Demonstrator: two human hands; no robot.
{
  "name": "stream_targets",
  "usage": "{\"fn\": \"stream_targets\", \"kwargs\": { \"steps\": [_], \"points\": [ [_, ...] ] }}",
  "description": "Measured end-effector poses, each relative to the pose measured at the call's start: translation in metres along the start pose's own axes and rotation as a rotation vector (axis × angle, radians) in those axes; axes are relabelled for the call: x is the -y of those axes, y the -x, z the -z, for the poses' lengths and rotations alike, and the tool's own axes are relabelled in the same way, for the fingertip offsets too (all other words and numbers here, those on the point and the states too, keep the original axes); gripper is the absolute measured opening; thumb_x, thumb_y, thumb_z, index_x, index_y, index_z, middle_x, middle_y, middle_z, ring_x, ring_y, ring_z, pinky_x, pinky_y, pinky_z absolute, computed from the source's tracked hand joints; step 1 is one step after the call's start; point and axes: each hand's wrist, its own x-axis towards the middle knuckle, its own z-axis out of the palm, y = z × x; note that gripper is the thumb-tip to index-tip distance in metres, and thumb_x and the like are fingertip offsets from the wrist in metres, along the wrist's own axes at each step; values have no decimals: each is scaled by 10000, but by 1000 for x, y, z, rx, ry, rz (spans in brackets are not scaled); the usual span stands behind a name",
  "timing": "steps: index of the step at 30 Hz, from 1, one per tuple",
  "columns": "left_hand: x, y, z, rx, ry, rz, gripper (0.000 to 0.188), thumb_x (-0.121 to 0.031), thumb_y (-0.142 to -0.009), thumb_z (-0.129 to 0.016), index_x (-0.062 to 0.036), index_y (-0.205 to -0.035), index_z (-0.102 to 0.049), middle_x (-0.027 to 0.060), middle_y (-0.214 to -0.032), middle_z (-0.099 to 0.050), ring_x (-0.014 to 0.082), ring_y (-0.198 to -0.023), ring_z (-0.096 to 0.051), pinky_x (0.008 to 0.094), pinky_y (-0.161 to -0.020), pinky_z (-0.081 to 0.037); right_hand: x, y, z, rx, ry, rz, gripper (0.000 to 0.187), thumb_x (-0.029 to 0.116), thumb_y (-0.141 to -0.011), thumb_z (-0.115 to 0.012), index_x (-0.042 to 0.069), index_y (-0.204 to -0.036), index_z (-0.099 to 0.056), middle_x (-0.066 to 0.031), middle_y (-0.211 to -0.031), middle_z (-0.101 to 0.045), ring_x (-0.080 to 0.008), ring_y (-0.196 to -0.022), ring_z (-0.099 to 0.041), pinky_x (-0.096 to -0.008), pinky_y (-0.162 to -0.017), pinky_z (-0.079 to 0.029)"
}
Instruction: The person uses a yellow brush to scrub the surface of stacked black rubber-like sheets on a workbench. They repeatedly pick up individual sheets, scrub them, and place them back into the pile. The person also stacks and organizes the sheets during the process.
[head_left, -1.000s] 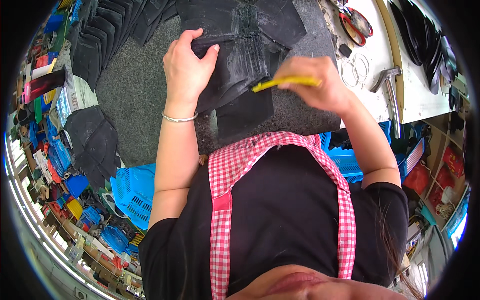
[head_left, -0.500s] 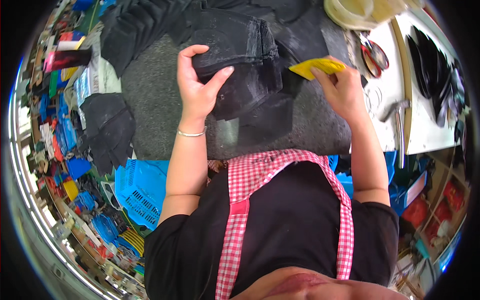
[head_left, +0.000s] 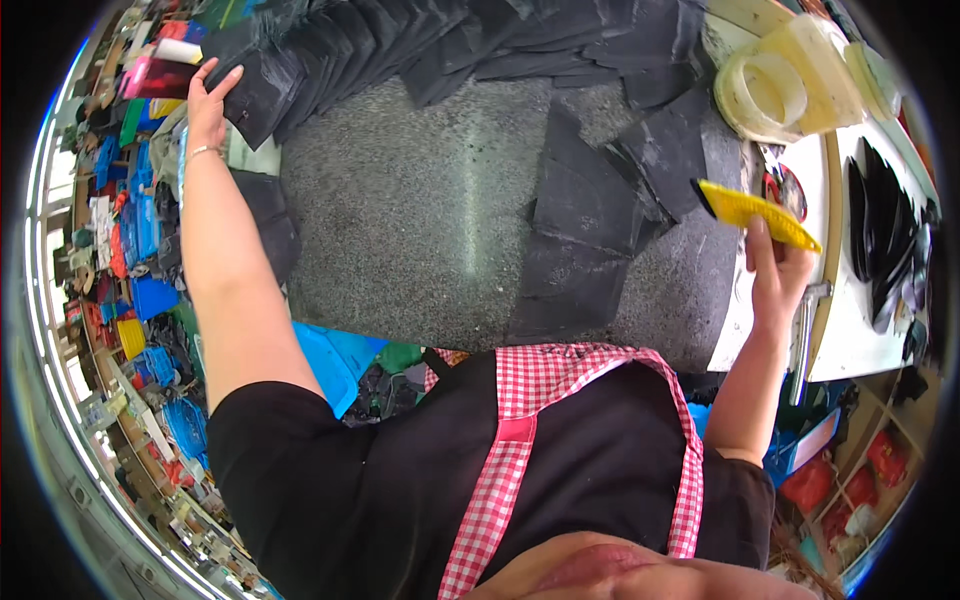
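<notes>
My left hand (head_left: pixel 207 108) is stretched out to the far left and rests flat on a black leather piece (head_left: pixel 262 88) at the end of an overlapping row of black pieces (head_left: pixel 420 45). Over at the right, my right hand (head_left: pixel 778 270) holds a yellow brush (head_left: pixel 752 212) raised above the table edge. A stack of black leather pieces (head_left: pixel 590 230) lies on the grey stone worktop (head_left: pixel 420 220) in front of me, between both hands.
Two pale plastic tubs (head_left: pixel 780 90) stand at the back right. A white side table (head_left: pixel 850 330) carries a hammer (head_left: pixel 805 335) and dark shoe parts (head_left: pixel 885 240). Blue baskets and coloured clutter (head_left: pixel 130 260) fill the floor at the left.
My left hand has carried a black piece from the stack out to the far-left row. My right hand has drawn the yellow brush away to the right, off the stack.
</notes>
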Motion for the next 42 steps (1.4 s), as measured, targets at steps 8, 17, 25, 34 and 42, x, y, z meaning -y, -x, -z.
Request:
{"fn": "stream_targets", "kwargs": {
  "steps": [8,17,25,34,42],
  "points": [
    [-96,176,-189,138,-395,-356,624,-375,-821,-893,-5,-1210,-577,60,-862,-688,144,-773,-631,314,-770,-533,-13,-97,43,-459,528,139,421,402,-948,-762,20,-779,-711,45,-619,-547,-44,-598,-492,-213,-556,-356],
    [-127,370,-276,329,-341,-394,670,-202,-762,-923,-15,-1283,-546,83,-980,-664,183,-796,-623,331,-767,-534,10,-136,13,-175,613,238,266,197,-885,-749,17,-1080,-765,-214,-863,-747,-313,-787,-736,-395,-726,-561],
    [-188,311,-249,688,365,-303,658,56,-773,-845,-2,-1340,-516,105,-1259,-625,197,-1169,-620,341,-1035,-501,-34,-152,31,-238,-201,-30,161,141,-967,-713,-14,-1009,-723,-34,-739,-664,-112,-591,-587,-274,-529,-463],
    [-146,265,-361,858,-247,-339,529,-239,-862,-834,-26,-1277,-585,120,-1194,-675,208,-1124,-643,342,-986,-498,-31,-134,23,-294,-193,-23,118,109,-975,-686,-7,-984,-701,-13,-702,-640,-103,-551,-569,-253,-471,-398],
    [-178,313,-367,669,-354,-339,498,-269,-815,-860,-26,-1161,-598,147,-1128,-702,307,-1031,-696,398,-913,-543,-55,-104,29,-107,-809,-279,151,68,-971,-684,-22,-1088,-657,-65,-816,-689,-98,-581,-611,-218,-486,-438]
  ]
}}
